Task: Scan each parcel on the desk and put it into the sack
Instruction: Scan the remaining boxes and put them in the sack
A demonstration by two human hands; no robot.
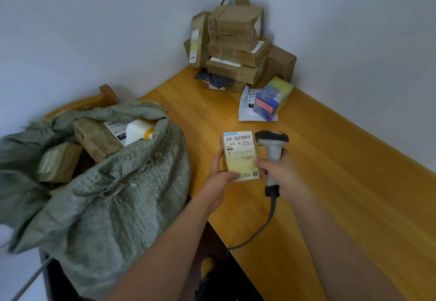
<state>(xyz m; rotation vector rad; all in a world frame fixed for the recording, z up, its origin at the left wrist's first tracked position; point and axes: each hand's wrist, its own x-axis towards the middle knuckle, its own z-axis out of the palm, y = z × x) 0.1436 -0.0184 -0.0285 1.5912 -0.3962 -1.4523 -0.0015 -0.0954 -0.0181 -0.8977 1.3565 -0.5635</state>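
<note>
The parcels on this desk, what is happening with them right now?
A person holds a small labelled parcel in the left hand and grips a barcode scanner in the right hand. More boxes are stacked in the desk corner. The sack beside it already holds several parcels.

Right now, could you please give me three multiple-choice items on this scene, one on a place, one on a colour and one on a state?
1. Where is the sack?
A. left of the desk
B. on the desk
C. under the box stack

2. What colour is the scanner handle?
A. red
B. grey
C. yellow

3. What does the left hand do?
A. hangs idle
B. holds the parcel
C. presses on the sack

Answers:
1 A, the sack stands beside the desk's left edge.
2 B, the handle in the right hand is grey.
3 B, its fingers curl round the labelled parcel.
</note>
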